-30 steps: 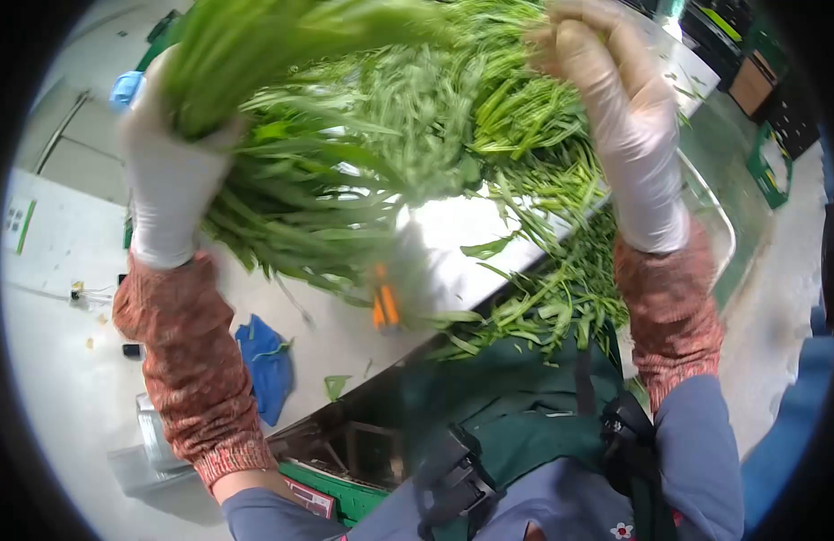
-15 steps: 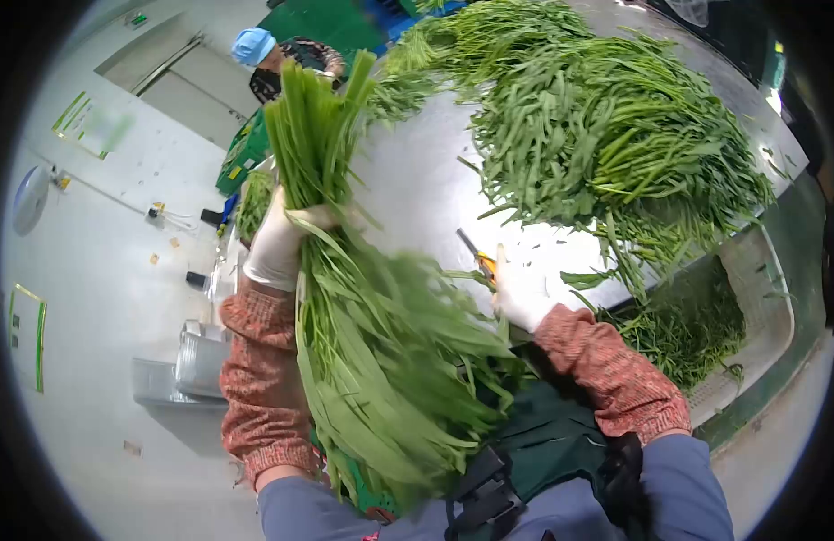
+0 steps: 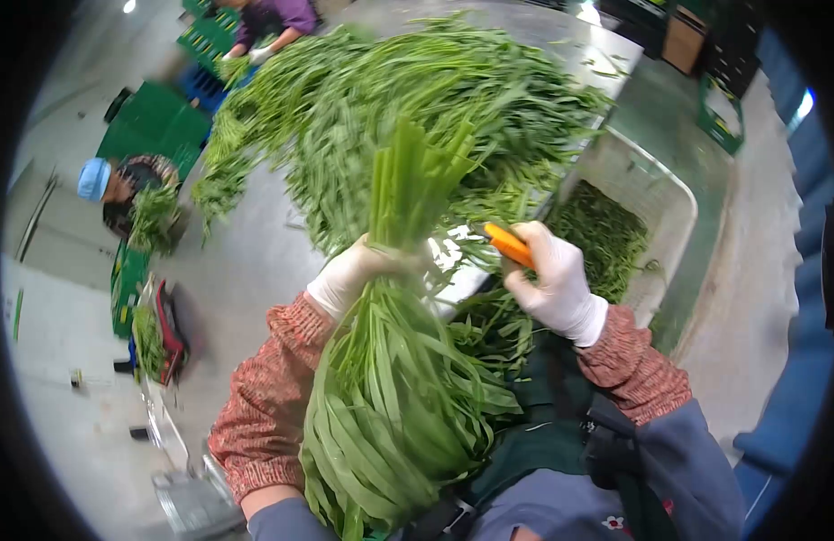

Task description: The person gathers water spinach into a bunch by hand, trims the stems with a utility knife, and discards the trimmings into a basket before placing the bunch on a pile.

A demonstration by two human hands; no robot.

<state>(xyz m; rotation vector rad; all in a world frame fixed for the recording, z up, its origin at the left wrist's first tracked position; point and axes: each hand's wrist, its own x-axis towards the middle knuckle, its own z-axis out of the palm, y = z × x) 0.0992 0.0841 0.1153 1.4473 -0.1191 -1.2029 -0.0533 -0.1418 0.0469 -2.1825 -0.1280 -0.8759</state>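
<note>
A thick bunch of long-leaved greens [image 3: 390, 406] stands upright in front of my body, pale cut stems up and leaves hanging down. My left hand [image 3: 372, 270], in a white glove, is wrapped round it just below the stem ends. To the right of the stems, my gloved right hand [image 3: 554, 281] is closed on an orange-handled knife [image 3: 509, 244]; the blade hardly shows at this angle. Beyond both hands, a large heap of the same greens [image 3: 471, 86] covers much of the metal table [image 3: 246, 257].
A pale crate [image 3: 674, 194] with leaf trimmings [image 3: 597, 239] stands at the table's right edge. Two people work at the far left, one in a blue cap [image 3: 94, 179], one in purple sleeves [image 3: 295, 16]. A red scale-like object [image 3: 172, 334] and green crates [image 3: 151, 131] are at left.
My view has swung right. The bunch now hangs straighter and more central, still in my left hand. My right hand has come up with the knife, closer to the stems.
</note>
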